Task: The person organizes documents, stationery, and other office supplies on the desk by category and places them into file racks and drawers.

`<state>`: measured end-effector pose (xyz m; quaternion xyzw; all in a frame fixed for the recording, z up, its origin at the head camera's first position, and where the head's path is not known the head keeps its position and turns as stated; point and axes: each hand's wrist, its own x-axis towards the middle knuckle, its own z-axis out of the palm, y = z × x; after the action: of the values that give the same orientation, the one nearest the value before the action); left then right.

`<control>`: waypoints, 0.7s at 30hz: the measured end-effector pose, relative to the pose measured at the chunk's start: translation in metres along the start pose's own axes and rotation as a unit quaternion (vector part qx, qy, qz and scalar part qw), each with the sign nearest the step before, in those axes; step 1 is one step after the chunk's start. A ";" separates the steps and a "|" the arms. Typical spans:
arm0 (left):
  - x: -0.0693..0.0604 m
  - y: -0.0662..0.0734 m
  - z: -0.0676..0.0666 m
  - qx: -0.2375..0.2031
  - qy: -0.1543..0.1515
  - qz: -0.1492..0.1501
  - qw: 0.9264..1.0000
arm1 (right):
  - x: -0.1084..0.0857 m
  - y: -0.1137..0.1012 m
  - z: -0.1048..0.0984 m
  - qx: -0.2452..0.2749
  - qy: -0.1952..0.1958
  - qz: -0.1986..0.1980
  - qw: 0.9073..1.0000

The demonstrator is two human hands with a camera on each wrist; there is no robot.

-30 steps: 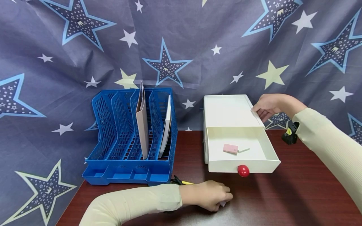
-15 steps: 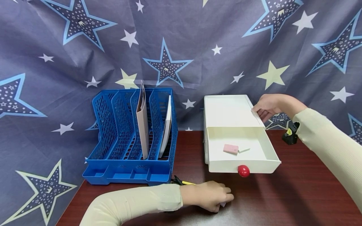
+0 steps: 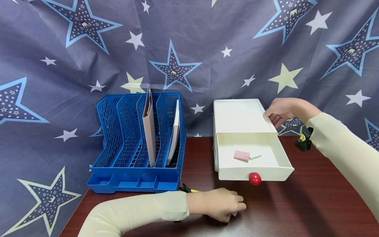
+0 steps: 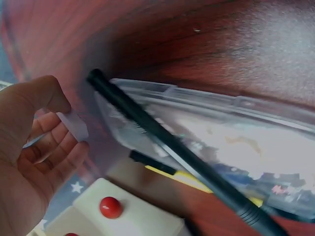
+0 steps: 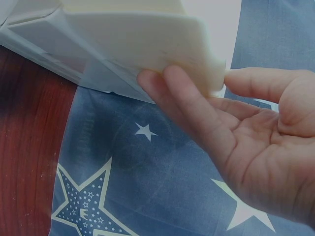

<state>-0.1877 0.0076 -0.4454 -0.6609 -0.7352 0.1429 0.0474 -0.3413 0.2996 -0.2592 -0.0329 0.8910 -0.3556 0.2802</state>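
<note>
Creased blue-grey cloth (image 3: 204, 29), star-printed, hanging behind worktop (image 3: 281, 214); worktop dark red-brown, wood-grained, glossy, catching pale light.

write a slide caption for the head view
The left hand pinches a pale piece before an open drawer while the right hand grips the white cabinet.

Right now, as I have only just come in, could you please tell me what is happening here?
Someone is using both hands at a table. The left hand pinches a small pale piece, on the near side of the open drawer. The right hand holds the white drawer unit by its right edge. A pink block and a little pale stick lie inside the drawer.
</note>
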 end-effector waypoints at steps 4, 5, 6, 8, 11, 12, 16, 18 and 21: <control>-0.003 0.006 -0.012 0.016 0.007 0.008 1.000 | -0.001 0.000 0.000 0.002 0.000 0.002 1.000; -0.004 0.007 -0.015 0.021 0.010 0.010 1.000 | -0.001 -0.001 0.000 0.002 0.000 0.002 1.000; -0.005 0.009 -0.018 0.026 0.013 0.011 1.000 | -0.001 -0.001 0.000 0.002 0.001 0.003 1.000; -0.007 0.011 -0.023 0.034 0.019 0.013 0.999 | -0.002 -0.002 0.000 0.002 0.002 0.002 1.000; -0.010 0.013 -0.032 0.048 0.029 0.017 0.998 | -0.002 -0.003 0.000 0.003 0.002 0.000 1.000; -0.011 0.013 -0.035 0.054 0.031 0.018 0.998 | -0.002 -0.003 0.000 0.005 0.000 0.000 1.000; -0.015 0.013 -0.052 0.057 0.025 0.021 0.998 | -0.003 -0.002 0.000 0.009 -0.005 -0.003 1.000; -0.018 0.013 -0.061 0.053 0.021 0.021 0.998 | -0.003 -0.001 0.001 0.009 -0.005 -0.004 1.000; -0.022 0.013 -0.075 0.048 0.023 0.020 0.998 | -0.002 -0.001 0.001 0.007 -0.003 -0.004 1.000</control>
<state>-0.1535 -0.0018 -0.3749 -0.6756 -0.7128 0.1638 0.0928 -0.3393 0.2988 -0.2581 -0.0356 0.8876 -0.3624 0.2822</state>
